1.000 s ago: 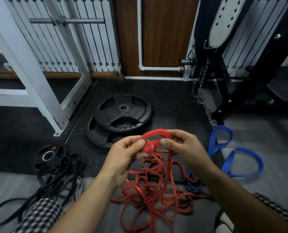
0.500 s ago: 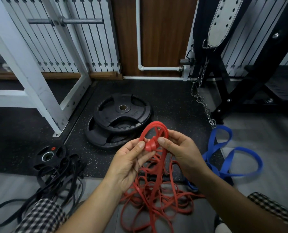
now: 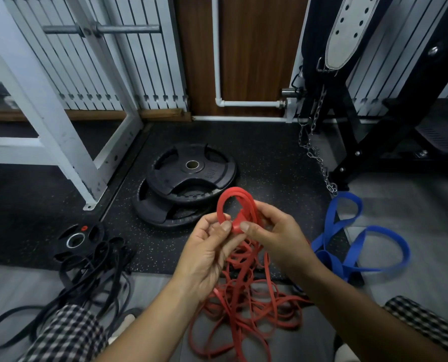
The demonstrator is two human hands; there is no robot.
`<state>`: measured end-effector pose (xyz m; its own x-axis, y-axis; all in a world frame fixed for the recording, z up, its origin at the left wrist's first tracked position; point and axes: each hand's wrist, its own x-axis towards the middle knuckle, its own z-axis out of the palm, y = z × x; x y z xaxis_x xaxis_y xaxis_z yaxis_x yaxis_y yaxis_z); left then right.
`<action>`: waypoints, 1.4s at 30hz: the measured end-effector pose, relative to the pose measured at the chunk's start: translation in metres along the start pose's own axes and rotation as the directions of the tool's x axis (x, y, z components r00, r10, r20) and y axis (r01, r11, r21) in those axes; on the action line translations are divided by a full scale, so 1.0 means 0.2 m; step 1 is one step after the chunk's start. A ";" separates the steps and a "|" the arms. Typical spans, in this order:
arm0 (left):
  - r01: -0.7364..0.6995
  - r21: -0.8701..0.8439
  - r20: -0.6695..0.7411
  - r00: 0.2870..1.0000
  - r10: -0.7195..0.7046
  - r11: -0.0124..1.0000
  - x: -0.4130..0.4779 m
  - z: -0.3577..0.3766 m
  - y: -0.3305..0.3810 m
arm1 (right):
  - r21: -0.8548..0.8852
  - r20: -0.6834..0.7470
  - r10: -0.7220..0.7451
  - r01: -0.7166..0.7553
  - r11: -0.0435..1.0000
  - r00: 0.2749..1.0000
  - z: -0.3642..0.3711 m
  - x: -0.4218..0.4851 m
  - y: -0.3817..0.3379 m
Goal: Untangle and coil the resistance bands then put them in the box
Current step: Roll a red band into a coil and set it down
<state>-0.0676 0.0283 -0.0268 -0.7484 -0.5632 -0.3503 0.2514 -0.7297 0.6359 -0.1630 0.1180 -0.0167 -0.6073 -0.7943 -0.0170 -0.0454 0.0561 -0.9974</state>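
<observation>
Your left hand (image 3: 207, 254) and right hand (image 3: 277, 236) both pinch a knot in the red band (image 3: 237, 220) held up over its tangled pile on the floor; blue band (image 3: 358, 246) lies just right.

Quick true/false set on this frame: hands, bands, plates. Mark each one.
1. The left hand and right hand both pinch the red band. True.
2. The blue band lies to the left of the hands. False: it lies on the floor to their right.
3. The black bands lie heaped on the floor, and neither hand touches them. True.
4. The red band is fully coiled. False: most of it hangs in a tangle below the hands.
5. Two large plates lie stacked beyond the hands. True.
</observation>
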 end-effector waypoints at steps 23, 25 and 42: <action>-0.112 0.587 0.162 0.987 0.019 0.802 0.02 -0.04 0.16 | -0.317 0.229 0.229 -0.150 0.937 0.946 -0.06 0.02 -0.02; -0.115 0.535 0.130 0.990 0.053 0.837 0.02 -0.03 0.16 | -0.236 0.223 0.227 -0.173 0.956 0.948 -0.07 0.02 -0.03; -0.115 0.205 -0.003 0.993 0.118 0.972 0.03 -0.04 0.15 | 0.030 0.189 0.214 -0.223 0.974 0.958 -0.02 -0.01 0.02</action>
<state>-0.0607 0.0007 -0.0154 -0.7118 -0.6465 -0.2746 0.2046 -0.5649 0.7994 -0.1654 0.1217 -0.0207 -0.4420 -0.8636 -0.2426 0.1150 0.2137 -0.9701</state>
